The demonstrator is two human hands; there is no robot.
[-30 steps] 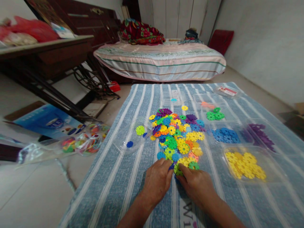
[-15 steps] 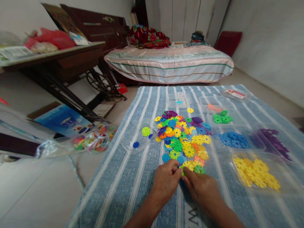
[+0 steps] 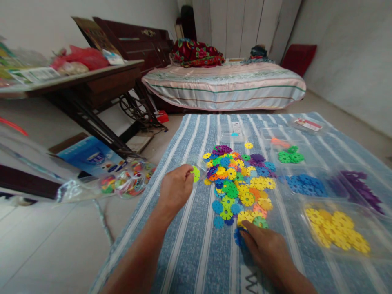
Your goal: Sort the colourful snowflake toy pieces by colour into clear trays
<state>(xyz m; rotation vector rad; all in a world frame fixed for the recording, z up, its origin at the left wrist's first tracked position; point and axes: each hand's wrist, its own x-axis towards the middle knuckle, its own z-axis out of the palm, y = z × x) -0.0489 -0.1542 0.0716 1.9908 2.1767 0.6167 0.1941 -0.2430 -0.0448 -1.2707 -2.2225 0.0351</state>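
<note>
My left hand is closed in a pinch over the left clear container. A lime green notched plastic disc shows right at its fingertips, and whatever the pinch holds is hidden. My right hand is at the near end of the heap, its thumb and index finger closed on a dark blue notched disc. A yellow disc and a green disc lie against its fingers. The mixed heap of flower-shaped discs spreads between the hands and beyond them.
On the right stand clear containers with yellow discs, blue discs, purple discs and green discs. A lidded box lies at the far right of the striped cloth. A bed is beyond.
My left hand has moved left and away from my right hand, from the near end of the heap to the left container. My right hand has stayed by the heap. The view has shifted slightly.
</note>
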